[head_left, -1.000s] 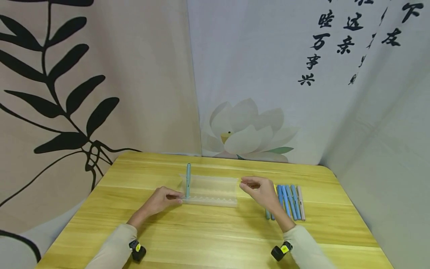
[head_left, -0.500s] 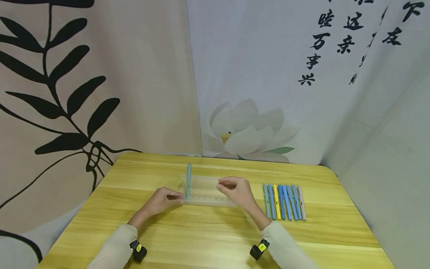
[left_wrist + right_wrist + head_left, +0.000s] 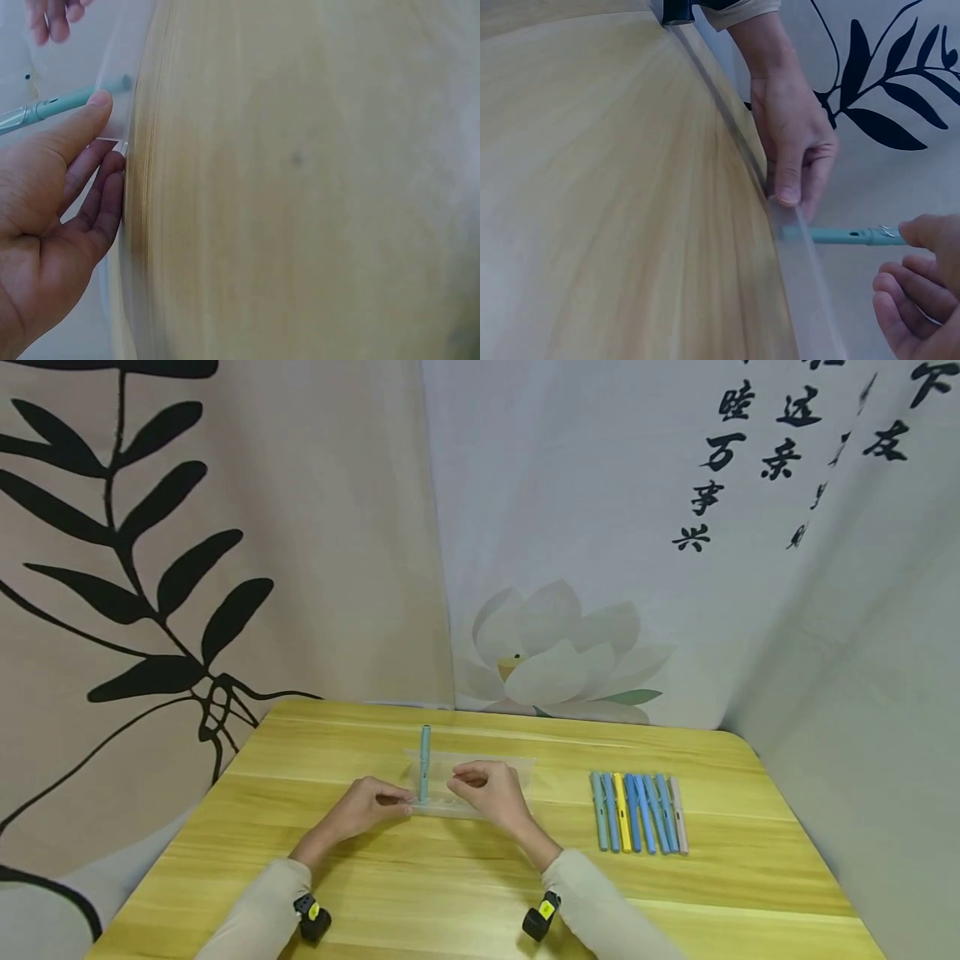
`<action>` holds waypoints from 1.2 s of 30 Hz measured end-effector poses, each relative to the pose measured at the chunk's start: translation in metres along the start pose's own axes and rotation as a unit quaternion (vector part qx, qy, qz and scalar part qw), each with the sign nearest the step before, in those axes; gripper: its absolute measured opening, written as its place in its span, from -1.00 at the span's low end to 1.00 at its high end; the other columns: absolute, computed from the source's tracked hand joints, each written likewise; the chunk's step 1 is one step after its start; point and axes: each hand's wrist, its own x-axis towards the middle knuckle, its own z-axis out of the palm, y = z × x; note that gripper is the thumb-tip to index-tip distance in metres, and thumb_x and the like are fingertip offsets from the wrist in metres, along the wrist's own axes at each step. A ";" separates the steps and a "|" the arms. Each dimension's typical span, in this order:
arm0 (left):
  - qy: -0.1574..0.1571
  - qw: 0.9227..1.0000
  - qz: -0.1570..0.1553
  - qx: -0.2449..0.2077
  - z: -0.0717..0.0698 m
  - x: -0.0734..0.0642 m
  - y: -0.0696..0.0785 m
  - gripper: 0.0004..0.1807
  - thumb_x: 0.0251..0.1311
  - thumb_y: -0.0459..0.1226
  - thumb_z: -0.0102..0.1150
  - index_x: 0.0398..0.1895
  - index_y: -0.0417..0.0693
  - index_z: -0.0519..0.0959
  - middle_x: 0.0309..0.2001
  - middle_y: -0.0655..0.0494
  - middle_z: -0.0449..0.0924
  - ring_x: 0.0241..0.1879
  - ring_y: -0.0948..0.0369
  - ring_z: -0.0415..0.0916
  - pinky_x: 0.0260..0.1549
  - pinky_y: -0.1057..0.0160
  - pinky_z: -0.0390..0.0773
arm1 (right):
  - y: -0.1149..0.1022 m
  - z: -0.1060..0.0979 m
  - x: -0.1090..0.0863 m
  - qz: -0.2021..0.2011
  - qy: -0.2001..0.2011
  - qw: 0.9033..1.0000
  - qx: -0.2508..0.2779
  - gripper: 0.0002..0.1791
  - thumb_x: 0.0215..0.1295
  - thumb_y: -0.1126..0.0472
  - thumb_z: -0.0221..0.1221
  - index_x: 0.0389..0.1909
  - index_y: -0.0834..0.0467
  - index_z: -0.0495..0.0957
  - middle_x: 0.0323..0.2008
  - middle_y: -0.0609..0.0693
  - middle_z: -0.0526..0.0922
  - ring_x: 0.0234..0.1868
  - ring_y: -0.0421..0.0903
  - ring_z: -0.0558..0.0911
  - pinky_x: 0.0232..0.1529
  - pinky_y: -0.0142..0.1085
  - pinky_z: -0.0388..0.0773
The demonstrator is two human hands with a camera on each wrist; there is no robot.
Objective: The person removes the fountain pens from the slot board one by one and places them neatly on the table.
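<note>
In the head view, a clear plastic pen rack (image 3: 446, 811) stands on the wooden table with a teal pen (image 3: 424, 764) upright near its left end. My left hand (image 3: 366, 806) pinches that end of the rack; the left wrist view shows the thumb on its face and fingers (image 3: 97, 199) at its edge. Just right of the pen, my right hand (image 3: 491, 791) is raised in front of the rack, fingers loosely bent and nothing between them. From the right wrist, its thumb overlaps the top of the teal pen (image 3: 847, 236).
To the right, several pens lie side by side on the table (image 3: 712, 893): a green pen (image 3: 600, 814), a yellow pen (image 3: 622, 814), blue ones (image 3: 647, 814) and a greyish pen (image 3: 678, 814). A printed curtain (image 3: 360, 568) hangs behind the table's back edge.
My right hand has moved left from beside the row of pens to near the upright teal pen, uncovering the row. My left hand stays at the rack's end.
</note>
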 end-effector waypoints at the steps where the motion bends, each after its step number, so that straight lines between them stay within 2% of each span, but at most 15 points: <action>1: 0.000 1.000 -0.001 0.000 0.000 0.000 0.000 -0.69 0.32 -0.18 0.36 0.04 -0.15 0.75 -0.03 0.01 0.77 -0.07 0.16 0.71 -0.13 0.31 0.67 | 0.000 0.003 0.002 0.002 0.000 1.000 0.001 -0.72 0.37 0.14 0.35 -0.01 0.21 0.75 -0.18 -0.03 0.81 -0.22 -0.15 0.76 -0.20 -0.36 0.68; 4: 0.000 1.000 -0.001 0.003 0.000 0.001 0.001 -0.68 0.33 -0.18 0.35 0.04 -0.16 0.75 -0.02 0.00 0.77 -0.07 0.15 0.71 -0.12 0.30 0.68 | 0.002 0.012 0.007 0.008 0.002 1.000 0.006 -0.70 0.35 0.17 0.36 -0.01 0.27 0.74 -0.18 0.00 0.81 -0.21 -0.12 0.77 -0.19 -0.36 0.68; 12: -0.002 1.000 -0.003 0.004 0.001 0.002 0.003 -0.68 0.33 -0.17 0.35 0.05 -0.15 0.74 -0.02 0.00 0.77 -0.09 0.20 0.72 -0.13 0.30 0.68 | 0.006 0.029 0.018 0.016 0.015 1.000 0.013 -0.71 0.35 0.19 0.36 -0.01 0.27 0.74 -0.12 0.05 0.80 -0.19 -0.10 0.76 -0.22 -0.36 0.68; 17: -0.002 1.000 -0.002 0.002 0.001 0.001 0.004 -0.67 0.34 -0.19 0.33 0.06 -0.19 0.73 -0.04 -0.03 0.77 -0.12 0.20 0.72 -0.15 0.28 0.69 | 0.008 0.035 0.022 0.020 0.015 0.999 0.020 -0.68 0.35 0.14 0.36 -0.01 0.28 0.74 -0.12 0.07 0.80 -0.20 -0.10 0.77 -0.25 -0.36 0.69; 21: -0.001 1.000 0.011 -0.003 0.000 0.001 0.003 -0.67 0.35 -0.20 0.32 0.05 -0.23 0.73 -0.04 -0.08 0.76 -0.13 0.16 0.72 -0.16 0.23 0.70 | 0.010 0.040 0.025 0.025 0.013 0.999 0.020 -0.66 0.35 0.11 0.36 0.00 0.26 0.73 -0.13 0.06 0.80 -0.18 -0.11 0.76 -0.23 -0.35 0.69; 25: -0.004 1.000 0.008 -0.002 0.000 0.001 0.003 -0.68 0.35 -0.20 0.32 0.05 -0.19 0.73 -0.04 -0.05 0.77 -0.12 0.18 0.72 -0.15 0.26 0.69 | 0.011 0.045 0.027 0.030 0.011 0.999 0.014 -0.66 0.35 0.10 0.37 0.00 0.25 0.73 -0.16 0.03 0.81 -0.19 -0.13 0.76 -0.22 -0.36 0.69; 33: -0.007 1.000 0.001 -0.012 0.001 0.000 0.003 -0.68 0.35 -0.22 0.32 0.07 -0.22 0.72 -0.03 -0.08 0.76 -0.11 0.13 0.72 -0.15 0.25 0.70 | 0.010 0.049 0.029 0.029 0.007 1.000 0.005 -0.74 0.35 0.18 0.37 -0.05 0.25 0.75 -0.18 0.06 0.81 -0.21 -0.11 0.78 -0.26 -0.36 0.69; 36: -0.007 1.000 -0.003 -0.006 0.002 0.000 0.001 -0.68 0.35 -0.20 0.33 0.07 -0.18 0.73 -0.03 -0.03 0.76 -0.12 0.18 0.72 -0.14 0.29 0.68 | 0.007 0.049 0.028 0.021 0.007 1.000 0.000 -0.78 0.35 0.20 0.36 -0.09 0.25 0.76 -0.21 0.06 0.81 -0.21 -0.07 0.79 -0.26 -0.35 0.70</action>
